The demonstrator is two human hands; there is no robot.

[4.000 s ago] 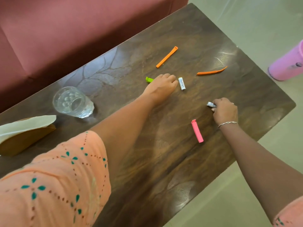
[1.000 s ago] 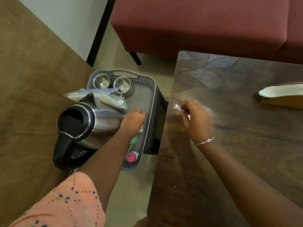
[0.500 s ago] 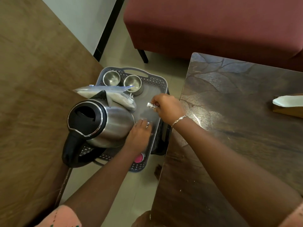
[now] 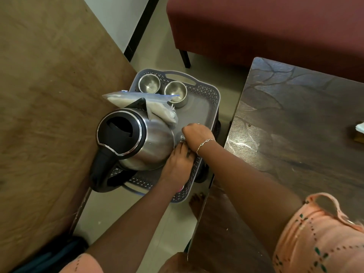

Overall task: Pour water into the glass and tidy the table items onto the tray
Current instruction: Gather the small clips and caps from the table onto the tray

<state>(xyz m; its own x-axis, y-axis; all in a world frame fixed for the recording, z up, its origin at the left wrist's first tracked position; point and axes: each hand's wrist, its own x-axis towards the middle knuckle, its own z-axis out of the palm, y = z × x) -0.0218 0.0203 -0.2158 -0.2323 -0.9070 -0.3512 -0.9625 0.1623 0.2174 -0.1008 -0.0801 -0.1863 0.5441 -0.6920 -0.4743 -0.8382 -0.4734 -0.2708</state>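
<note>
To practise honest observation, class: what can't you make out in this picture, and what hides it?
- Small white item: head view, mostly under the right hand; gripped or set down, unclear.
- Left hand fingertips: covered by the right wrist.
- Pink item on the tray: only a sliver beside the left wrist.
- Box on the table: cut off by the right edge.

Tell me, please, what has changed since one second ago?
The right hand carried the small white tube from the table edge over to the tray, down beside the kettle, and still grips it. The left hand stayed on the tray; kettle, two steel cups and bag are unmoved.
</note>
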